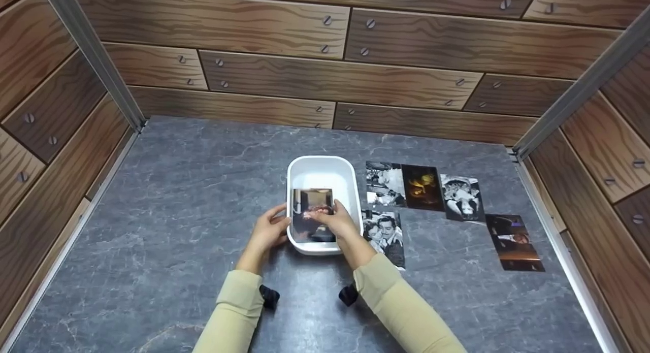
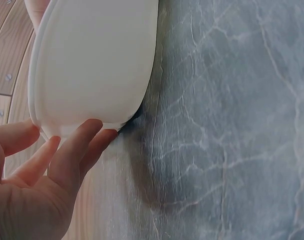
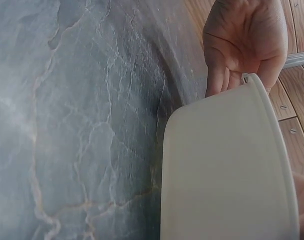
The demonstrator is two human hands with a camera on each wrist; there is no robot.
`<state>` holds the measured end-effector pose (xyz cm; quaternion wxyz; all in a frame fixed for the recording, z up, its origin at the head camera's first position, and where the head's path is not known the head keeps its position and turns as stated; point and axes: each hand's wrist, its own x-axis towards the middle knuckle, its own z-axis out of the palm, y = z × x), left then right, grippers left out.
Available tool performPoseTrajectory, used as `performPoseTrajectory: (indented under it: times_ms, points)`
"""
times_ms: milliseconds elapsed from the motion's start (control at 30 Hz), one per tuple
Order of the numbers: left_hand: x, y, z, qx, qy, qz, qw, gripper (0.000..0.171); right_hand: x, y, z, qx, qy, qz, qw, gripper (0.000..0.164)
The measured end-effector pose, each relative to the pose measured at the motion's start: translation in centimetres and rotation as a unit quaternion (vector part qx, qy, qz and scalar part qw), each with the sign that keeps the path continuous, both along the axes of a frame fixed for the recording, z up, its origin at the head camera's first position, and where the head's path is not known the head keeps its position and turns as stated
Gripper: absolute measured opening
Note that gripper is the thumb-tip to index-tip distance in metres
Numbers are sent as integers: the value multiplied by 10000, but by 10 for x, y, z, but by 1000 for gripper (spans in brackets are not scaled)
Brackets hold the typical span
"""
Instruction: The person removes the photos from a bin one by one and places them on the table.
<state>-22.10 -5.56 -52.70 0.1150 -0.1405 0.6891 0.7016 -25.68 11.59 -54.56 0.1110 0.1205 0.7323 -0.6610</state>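
Observation:
A white plastic tub [image 1: 325, 160] with rounded corners stands on the grey table in the head view. My left hand [image 1: 266, 229] grips its left side, with the thumb at the rim and fingers along the outer wall, as the left wrist view shows. Inside the tub, a colour photo [image 1: 307, 230] lies over the near half. My right hand [image 1: 344, 225] reaches over the right rim and pinches this photo by its right side, the thumb across its face. Its fingers are partly hidden, and the right wrist view shows only a sliver of it behind the tub.
Right of the tub lie a black-and-white group photo [image 1: 385, 184], a dark golden photo [image 1: 422, 187], a black-and-white photo [image 1: 462, 197] and a colour photo [image 1: 514, 243]. A black-and-white couple photo [image 1: 388, 236] sits close beside the tub. Wood-patterned walls [image 1: 284, 63] enclose the table.

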Motion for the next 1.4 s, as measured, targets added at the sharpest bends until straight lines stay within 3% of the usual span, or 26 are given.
performPoseTrajectory:
  times_ms: [100,200,233,300,333,467,533,600,767,967,1067,1233,1300,1400]
  points:
    - [-1,0,0,4,26,16,10000,44,-32,7,-50,337,-22,-189,9992,99]
    - [-1,-1,-1,21,27,26,10000,44,-68,13,-104,796,-67,-286,9964,94]
    - [-1,-1,-1,26,22,28,10000,44,-72,14,-110,947,-62,-318,9950,90]
    - [-1,0,-1,40,12,19,10000,44,-73,14,-108,1272,-112,-382,9911,85]
    - [-1,0,-1,24,-7,13,10000,44,-68,13,-96,1361,-180,-400,9897,81]
    - [0,0,0,9,-59,-19,10000,44,-26,-3,-17,1651,-473,-574,9835,71]
    - [0,0,0,-9,-96,-14,10000,45,-10,-10,10,1718,-536,-630,9817,66]
    - [-1,0,-1,-2,-83,-13,10000,44,-2,-13,21,1829,-478,-649,9798,61]
    - [0,0,-1,-49,-59,-20,10000,44,2,-15,21,1780,-325,-708,9809,56]
    - [-1,-1,0,-81,-60,6,9999,45,-1,-14,21,1758,-297,-798,9807,62]
    - [-1,-1,0,-18,-29,5,10000,45,-9,-10,3,1663,55,-1099,9799,59]
    - [0,-1,-1,87,25,0,10000,44,-25,-7,-25,533,492,-1559,9851,53]
    - [0,-1,-1,85,42,-9,10000,44,-24,-6,-21,190,439,-1536,9870,53]
    - [1,-1,-1,61,29,-23,10000,44,-32,-2,-43,-168,807,-1541,9846,44]
